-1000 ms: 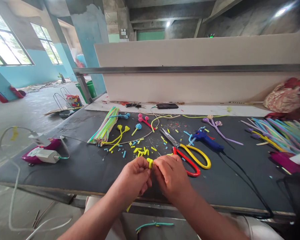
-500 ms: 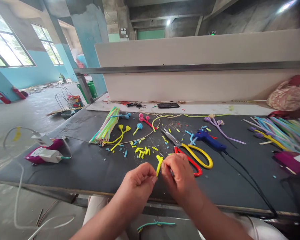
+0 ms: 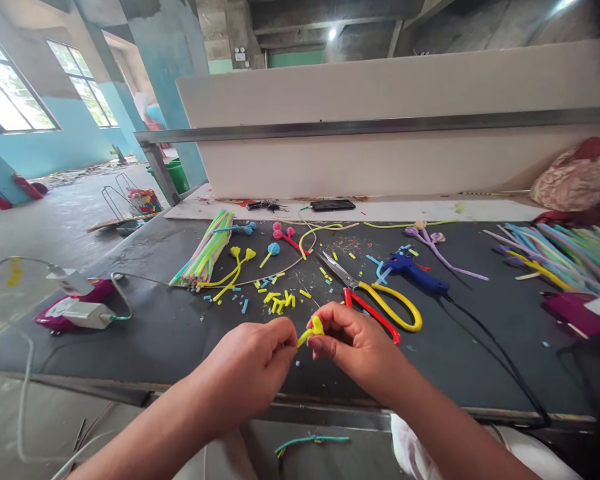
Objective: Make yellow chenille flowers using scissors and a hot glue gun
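A short yellow pipe-cleaner piece with a thicker knob at its upper end [image 3: 317,326] is held between my hands, above the table's front part. My left hand [image 3: 260,360] pinches its lower end. At the knob, the thumb and fingers of my right hand [image 3: 350,337] are closed on it. Just beyond lie cut yellow pipe-cleaner bits [image 3: 279,302]. Scissors with one red and one yellow handle [image 3: 393,305] lie beside my right hand, blades pointing away to the left. Further right rests a blue glue gun [image 3: 416,273].
On the dark table [image 3: 145,347] lie a bundle of pastel pipe cleaners [image 3: 205,253], yellow budded stems [image 3: 237,267], a blue ball-topped stem [image 3: 273,250] and a purple stem [image 3: 437,250]. A black phone [image 3: 333,205] is at the back. Power strips [image 3: 75,307] sit left; the glue gun's cord runs right.
The yellow piece has tilted from nearly upright toward the left. My right hand has turned, its fingers now around the knob. My left hand has moved left, and the view has shifted slightly.
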{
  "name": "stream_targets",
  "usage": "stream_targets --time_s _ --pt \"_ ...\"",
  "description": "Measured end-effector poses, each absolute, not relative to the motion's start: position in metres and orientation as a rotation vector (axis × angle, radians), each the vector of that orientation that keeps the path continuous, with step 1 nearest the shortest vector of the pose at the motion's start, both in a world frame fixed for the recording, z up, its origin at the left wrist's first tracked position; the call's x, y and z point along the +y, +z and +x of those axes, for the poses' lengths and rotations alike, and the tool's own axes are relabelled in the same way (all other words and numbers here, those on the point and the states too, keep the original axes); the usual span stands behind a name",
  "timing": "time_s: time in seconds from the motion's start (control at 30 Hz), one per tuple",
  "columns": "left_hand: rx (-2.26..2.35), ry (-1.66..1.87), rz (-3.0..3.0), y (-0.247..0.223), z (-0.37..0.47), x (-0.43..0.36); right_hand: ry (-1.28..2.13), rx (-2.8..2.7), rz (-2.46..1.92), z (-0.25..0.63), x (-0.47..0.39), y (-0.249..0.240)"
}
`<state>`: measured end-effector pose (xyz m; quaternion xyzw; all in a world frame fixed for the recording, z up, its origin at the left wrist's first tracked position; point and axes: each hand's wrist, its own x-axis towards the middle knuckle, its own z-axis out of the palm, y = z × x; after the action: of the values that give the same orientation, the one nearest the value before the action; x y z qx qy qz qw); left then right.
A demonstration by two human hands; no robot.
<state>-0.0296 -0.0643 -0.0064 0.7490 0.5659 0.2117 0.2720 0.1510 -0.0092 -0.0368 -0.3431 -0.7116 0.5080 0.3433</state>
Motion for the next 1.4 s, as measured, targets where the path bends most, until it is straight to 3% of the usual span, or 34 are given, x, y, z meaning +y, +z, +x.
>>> stream_targets --time_s 0.2,0.7,0.93,1.1,1.4 --pt "1.505 0.519 1.947 0.001 -0.034 -0.064 1.025 -2.162 -0.870 0.153 -0.011 -0.036" --pt "1.452 0.512 1.883 -0.012 -0.065 -0.062 1.443 -2.107 -0.867 0.146 -0.021 -0.039" --pt "1.679 0.379 2.232 -0.001 -0.051 -0.067 1.274 -2.268 -0.837 0.141 -0.018 -0.044" --pt "1.457 0.586 2.100 -0.016 -0.036 -0.073 1.540 -2.117 -0.884 0.141 -0.019 -0.046" --pt "1.350 0.282 2.305 -0.010 -0.039 -0.069 1.987 -1.983 -0.880 0.152 -0.015 -0.044"
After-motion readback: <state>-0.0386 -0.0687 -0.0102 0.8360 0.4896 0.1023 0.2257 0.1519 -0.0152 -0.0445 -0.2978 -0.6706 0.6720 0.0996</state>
